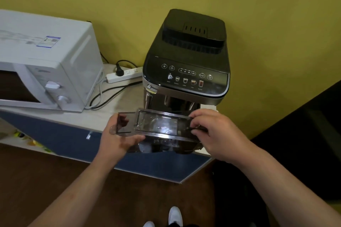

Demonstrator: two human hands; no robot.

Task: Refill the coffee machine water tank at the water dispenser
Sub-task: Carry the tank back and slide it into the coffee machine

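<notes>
From the head view, the only one there is: the person is standing at the counter (103, 116) with the water tank (158, 129) held out in front of the coffee machine (186, 64), clear of its body and just over the counter edge. The left hand (118, 142) is cupped under and around the tank's left end, fingers curled beneath it and thumb up on the side. The right hand (212, 132) is pinching the right end of the tank's top, fingertips closed on the rim or lid there. Can't tell if the lid is being lifted or just gripped.

The tank is smoky see-through plastic and I honestly can't make out how much water is in it.

If I were doing this bit, I'd keep it level and keep one hand underneath like that, since a rim pinch alone looks like it could slip. Sort the lid out here over the counter rather than while walking. No dispenser in sight, so there's a carry ahead. Mind the power strip (123, 76) and cables beside the microwave (44, 64) if anything drips.
</notes>
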